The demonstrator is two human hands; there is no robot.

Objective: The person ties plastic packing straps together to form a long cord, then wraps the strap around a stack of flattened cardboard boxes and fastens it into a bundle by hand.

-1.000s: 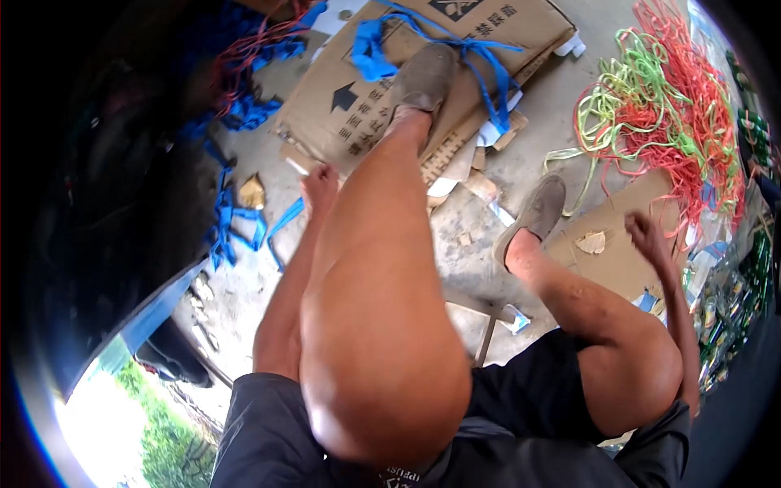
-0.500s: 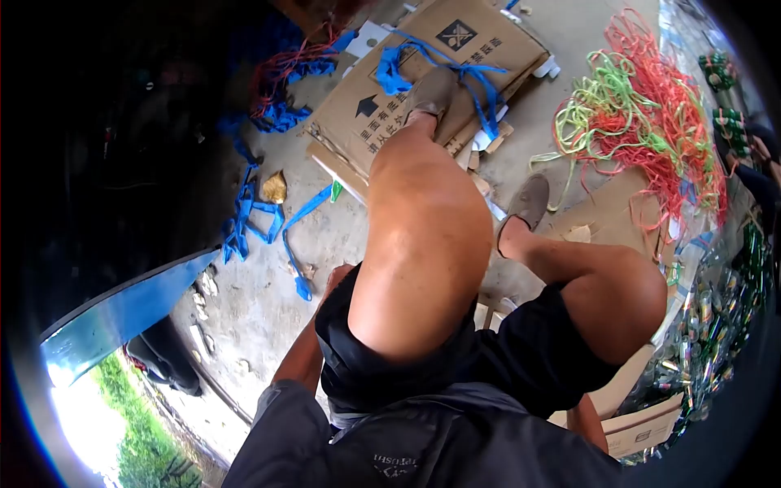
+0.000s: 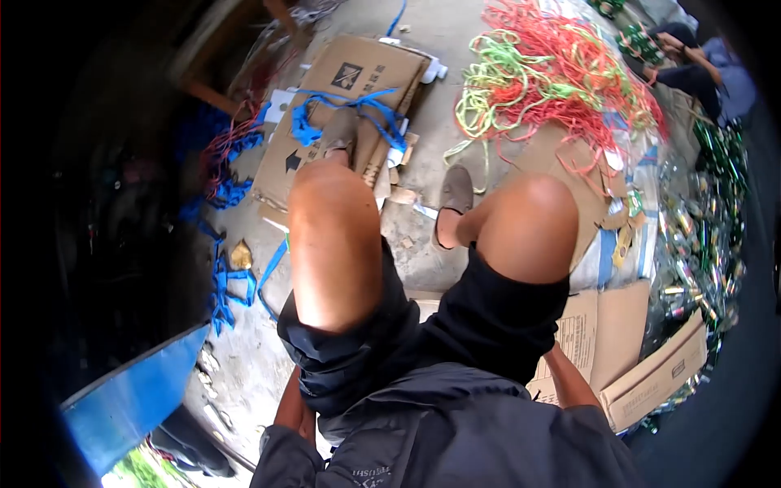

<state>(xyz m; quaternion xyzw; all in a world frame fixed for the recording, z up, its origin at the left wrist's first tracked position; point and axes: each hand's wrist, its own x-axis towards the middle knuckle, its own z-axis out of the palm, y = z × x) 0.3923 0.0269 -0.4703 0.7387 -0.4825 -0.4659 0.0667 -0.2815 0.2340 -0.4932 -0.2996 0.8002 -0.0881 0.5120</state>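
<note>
Neither of my hands shows; only forearms are visible, the left beside my shorts (image 3: 350, 366) and the right running down behind my thigh. What they hold or touch is hidden. My left shoe (image 3: 340, 132) rests on a flattened stack of brown cardboard (image 3: 325, 69) tied with blue strap (image 3: 305, 126). On the concrete floor stands my right shoe (image 3: 456, 191). Beside my right forearm lie opened cardboard pieces (image 3: 622, 325).
Red and green strings (image 3: 561, 65) are heaped ahead on the right. Many glass bottles (image 3: 716, 220) lie along the right side, where another person (image 3: 732, 81) sits. Blue straps (image 3: 220, 293) and a blue panel (image 3: 138, 398) are on the left.
Both my hands have dropped back out of sight behind my legs. My knees have lowered, and the view has turned so that the person and cardboard on the right show more.
</note>
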